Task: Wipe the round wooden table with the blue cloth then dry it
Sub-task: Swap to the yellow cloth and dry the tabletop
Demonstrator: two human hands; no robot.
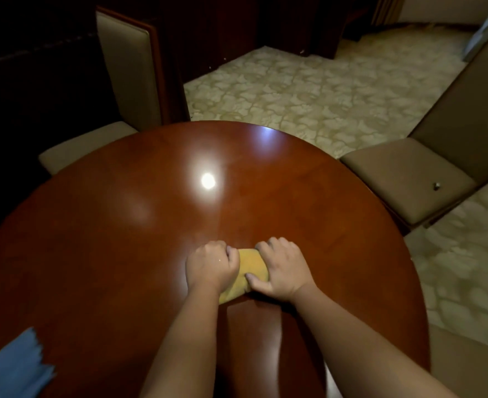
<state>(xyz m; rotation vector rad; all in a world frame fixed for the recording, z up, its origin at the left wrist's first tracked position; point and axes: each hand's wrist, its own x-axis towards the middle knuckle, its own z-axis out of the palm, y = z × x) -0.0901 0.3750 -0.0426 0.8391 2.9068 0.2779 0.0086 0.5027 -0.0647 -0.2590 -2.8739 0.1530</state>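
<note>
- Left hand (211, 265) and right hand (280, 268) grip a folded yellow cloth (251, 265) on the round wooden bench (122, 225).
- Blue cloth (13, 366) lies at the bench's near-left edge.

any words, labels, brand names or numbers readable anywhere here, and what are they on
None can be read.
The yellow cloth gripped by the left hand and right hand, the blue cloth and the table show no print.
The chairs bear no label; a small dark speck on one seat is too small to tell.

Around one round, glossy reddish-brown wooden table (151, 254), two beige padded chairs (133, 70) (409, 179) are counted; on it, two cloths: one folded yellow cloth (251, 268), one crumpled blue cloth (16, 366); two bare hands (211, 265) (280, 268).
</note>
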